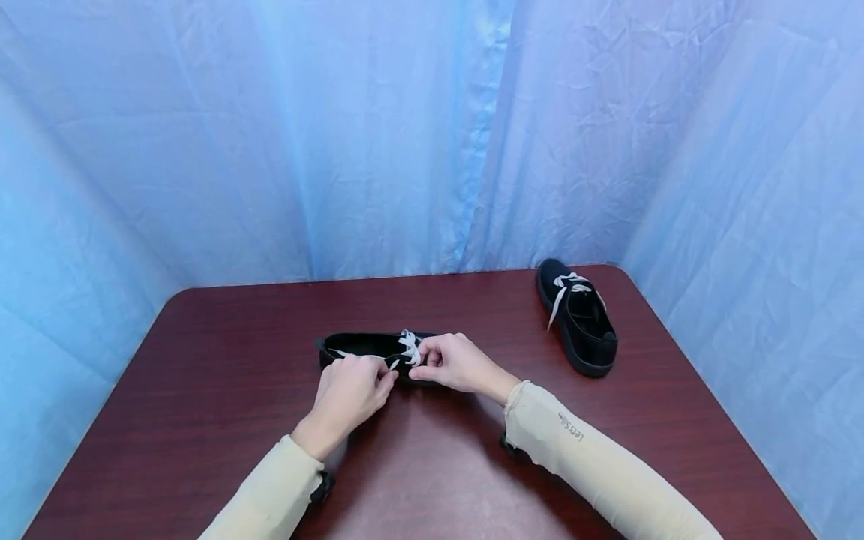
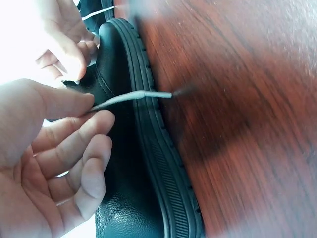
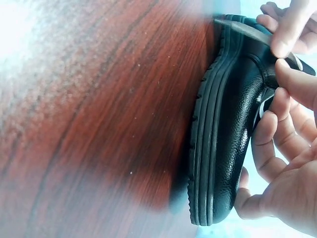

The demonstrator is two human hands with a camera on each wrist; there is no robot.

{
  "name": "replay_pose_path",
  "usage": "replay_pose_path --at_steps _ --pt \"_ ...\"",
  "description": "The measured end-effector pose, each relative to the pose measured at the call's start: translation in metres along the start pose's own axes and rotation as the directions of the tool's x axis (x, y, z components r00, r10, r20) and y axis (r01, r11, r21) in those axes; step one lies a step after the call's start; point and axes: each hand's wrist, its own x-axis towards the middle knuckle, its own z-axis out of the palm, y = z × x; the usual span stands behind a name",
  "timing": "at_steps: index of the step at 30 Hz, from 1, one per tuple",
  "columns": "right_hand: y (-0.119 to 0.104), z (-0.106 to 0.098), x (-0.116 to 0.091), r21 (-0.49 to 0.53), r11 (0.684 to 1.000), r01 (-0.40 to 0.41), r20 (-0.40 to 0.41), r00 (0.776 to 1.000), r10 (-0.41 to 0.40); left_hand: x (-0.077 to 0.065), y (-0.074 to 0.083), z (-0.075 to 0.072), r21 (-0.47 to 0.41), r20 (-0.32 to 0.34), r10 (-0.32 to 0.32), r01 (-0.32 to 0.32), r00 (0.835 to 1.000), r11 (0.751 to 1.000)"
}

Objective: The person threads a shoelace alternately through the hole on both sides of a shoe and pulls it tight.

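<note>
A black shoe (image 1: 327, 358) with a ridged sole lies across the table in front of me, its toe to the right. Its white shoelace (image 1: 409, 343) shows bunched over the tongue. My left hand (image 1: 352, 394) pinches one lace end (image 2: 126, 96) between thumb and forefinger; the tip sticks out past the fingers over the shoe's side. Close beside it, my right hand (image 1: 462, 364) pinches the lace near the bunched part, thumb and forefinger together, its other fingers curled along the shoe (image 3: 230, 148). What lies between the right fingertips is mostly hidden.
Another black shoe (image 1: 587, 330) with a white lace stands at the table's back right, a lace end hanging over its side. The dark red wooden table (image 1: 223, 420) has rounded back corners. Pale blue curtains (image 1: 378, 150) hang around it.
</note>
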Motion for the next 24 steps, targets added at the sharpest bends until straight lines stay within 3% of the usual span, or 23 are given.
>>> replay_pose_path --at_steps 8,16,24 --pt "-0.002 0.000 0.001 0.012 1.000 0.013 0.006 1.000 -0.013 -0.004 -0.004 -0.007 -0.016 0.044 0.024 -0.023 0.999 1.000" --pt "-0.003 -0.001 0.001 0.016 1.000 0.018 0.008 1.000 -0.018 -0.014 -0.014 -0.018 0.002 0.188 -0.024 0.024 0.982 1.000" --pt "-0.004 -0.002 0.001 0.027 1.000 0.012 0.017 1.000 -0.012 -0.017 -0.020 -0.019 0.007 0.207 -0.047 0.046 0.977 0.999"
